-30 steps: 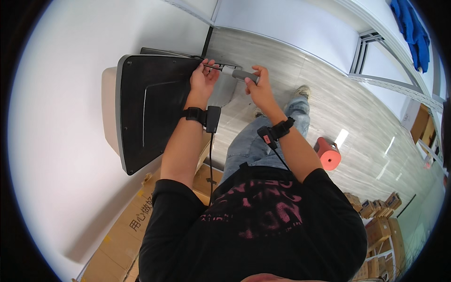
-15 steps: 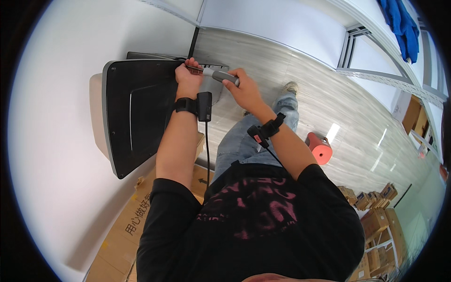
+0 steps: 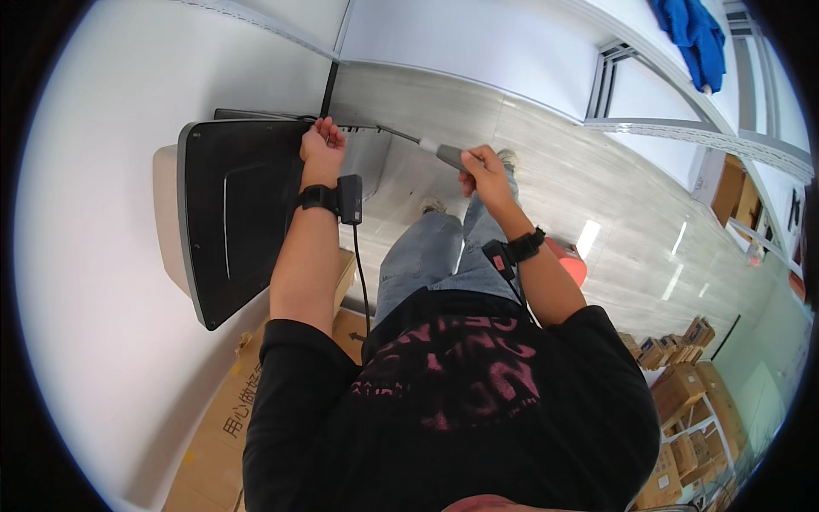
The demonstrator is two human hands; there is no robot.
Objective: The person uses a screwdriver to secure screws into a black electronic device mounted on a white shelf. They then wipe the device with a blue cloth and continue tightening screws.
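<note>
My right hand (image 3: 485, 175) is closed round the grey handle of a screwdriver (image 3: 448, 154). Its thin dark shaft points left toward my left hand, with the tip apart from it. At the upper right corner of a large black panel (image 3: 247, 196), my left hand (image 3: 324, 143) has its fingers curled, and anything between them is too small to make out. The panel is framed in grey, with a beige body (image 3: 169, 218) behind it and small screws along its border. Beside my left hand is a grey metal part (image 3: 367, 149) with a row of dark slots.
A cardboard box (image 3: 217, 435) lies below the panel at lower left. The white wall (image 3: 94, 256) runs along the left. A red object (image 3: 570, 261) on the floor is partly hidden by my right forearm. Metal framing (image 3: 665, 128) with blue cloth (image 3: 695, 38) stands at upper right; small boxes (image 3: 670, 346) sit lower right.
My right hand has drawn the screwdriver to the right and slightly down, so its tip is away from my left hand. My left hand stays by the panel's corner. The whole view has shifted slightly.
</note>
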